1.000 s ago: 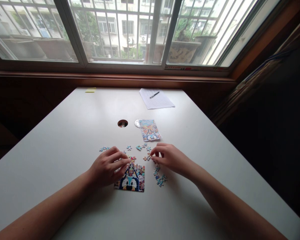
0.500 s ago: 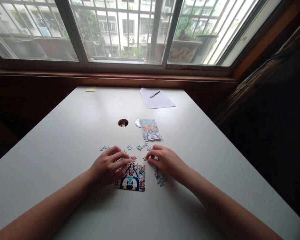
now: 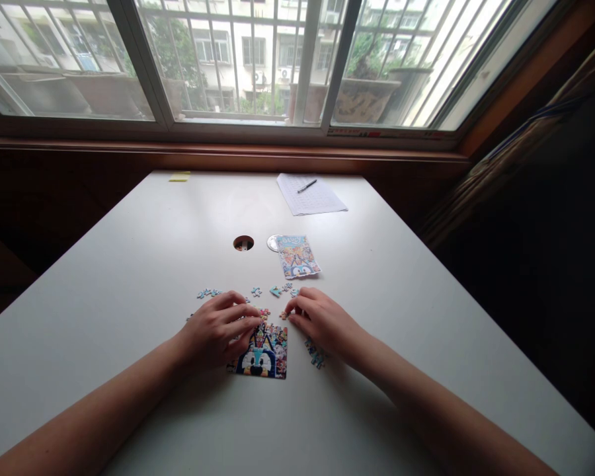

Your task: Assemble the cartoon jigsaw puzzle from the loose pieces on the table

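Observation:
A partly joined jigsaw puzzle (image 3: 258,360) with a blue dog's face lies on the white table. My left hand (image 3: 221,327) rests over its upper left part, fingertips together by a small reddish group of pieces at the top edge; whether it pinches one is hidden. My right hand (image 3: 324,320) is closed in a pinch on a small orange-tan puzzle piece (image 3: 283,315), just above the puzzle's upper right corner. Loose pale-blue pieces (image 3: 276,291) lie beyond the hands, and more pieces (image 3: 315,354) sit beside the puzzle, under the right wrist.
A picture sheet (image 3: 297,256) of the puzzle overlaps a round silver disc (image 3: 273,243). Left of it is a round hole (image 3: 243,243) in the table (image 3: 104,264). Farther back lie paper sheets (image 3: 317,198) with a pen (image 3: 307,186) and a yellow note (image 3: 179,176), near the window.
My right hand has moved slightly left with the orange-tan piece, closer to the reddish group above the puzzle. My left hand has hardly moved.

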